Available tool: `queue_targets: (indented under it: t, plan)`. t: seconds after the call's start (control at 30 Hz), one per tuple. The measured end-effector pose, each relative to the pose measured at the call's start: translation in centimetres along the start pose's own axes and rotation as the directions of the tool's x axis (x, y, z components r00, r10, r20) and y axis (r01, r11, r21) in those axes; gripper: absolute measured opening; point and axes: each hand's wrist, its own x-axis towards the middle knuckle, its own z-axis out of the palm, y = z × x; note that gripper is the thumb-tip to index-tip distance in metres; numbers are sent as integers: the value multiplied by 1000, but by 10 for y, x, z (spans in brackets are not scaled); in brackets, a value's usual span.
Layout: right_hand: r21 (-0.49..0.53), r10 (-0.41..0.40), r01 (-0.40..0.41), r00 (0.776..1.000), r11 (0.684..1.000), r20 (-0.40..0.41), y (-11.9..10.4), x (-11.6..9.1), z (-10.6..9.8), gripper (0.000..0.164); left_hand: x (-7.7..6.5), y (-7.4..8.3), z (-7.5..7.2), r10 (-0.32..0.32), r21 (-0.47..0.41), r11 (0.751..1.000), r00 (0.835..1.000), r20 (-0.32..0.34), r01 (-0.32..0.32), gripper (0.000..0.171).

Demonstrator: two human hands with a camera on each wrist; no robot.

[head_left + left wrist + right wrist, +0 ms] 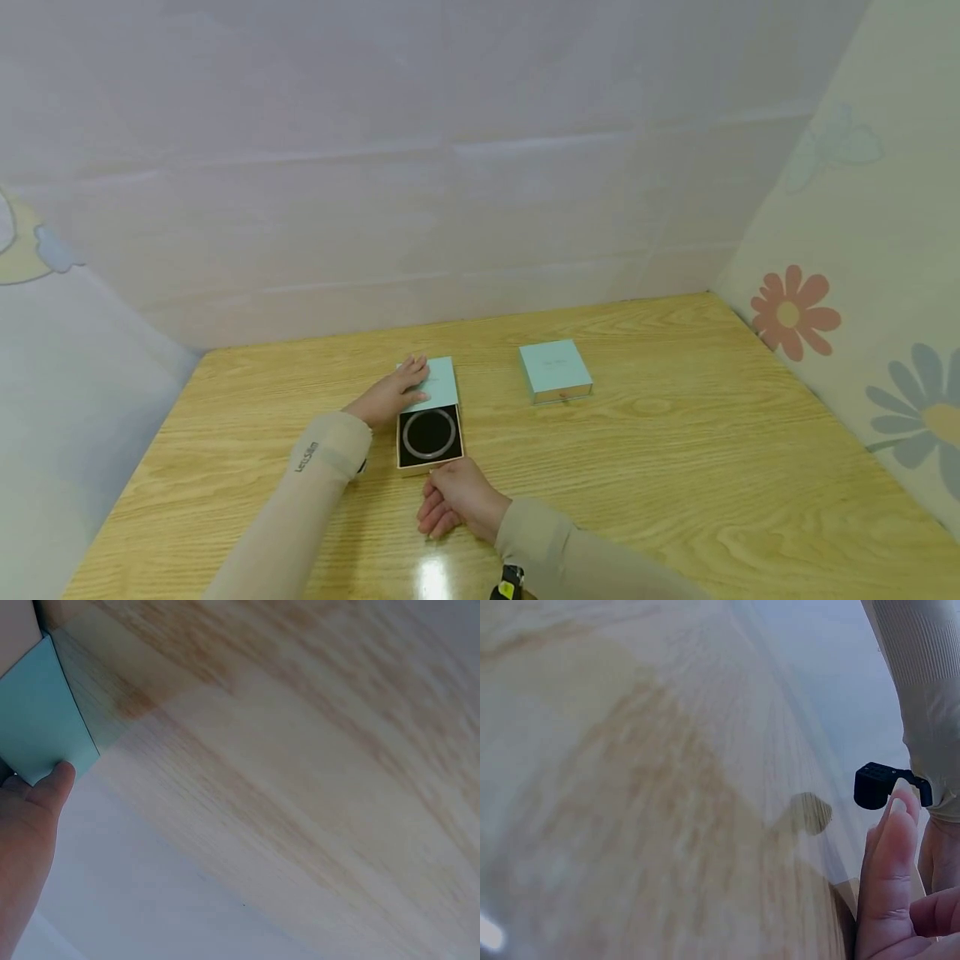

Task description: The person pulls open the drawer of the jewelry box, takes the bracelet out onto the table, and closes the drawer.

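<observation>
On the table point(675, 467), one box's sleeve point(442, 385) lies behind its drawer point(431, 470), which juts toward the person with a ring point(406, 434) inside it. A second box point(556, 368) sits to the right (well apart, slightly farther back). The left hand point(392, 393) rests on the sleeve's left part, the right hand point(461, 498) at the drawer's front edge.

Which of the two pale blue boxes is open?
The left drawer box, under the left hand: its drawer is pulled out, showing a bangle on black lining. The box to its right is closed.
</observation>
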Motion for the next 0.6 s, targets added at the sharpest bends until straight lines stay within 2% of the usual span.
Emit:
queue_targets:
  t: [0.2,0.37,0.5,0.6]
  plan:
    - [-31,17,-17,1000,999,15,-1,-3,-1,29,-1,-2,1,-4,2,1000,1000,-1,4,61]
    - [-65,-5,7,999,998,40,-5,-8,-5,30,1,-3,1,-3,6,1000,1000,1,3,62]
    - [-113,-86,91,995,989,46,-12,-11,-9,27,3,-5,1,-4,7,1000,1000,3,4,62]
    - [-160,-188,196,980,967,61,-20,-12,-11,26,4,-5,2,7,0,1000,1000,2,-7,61]
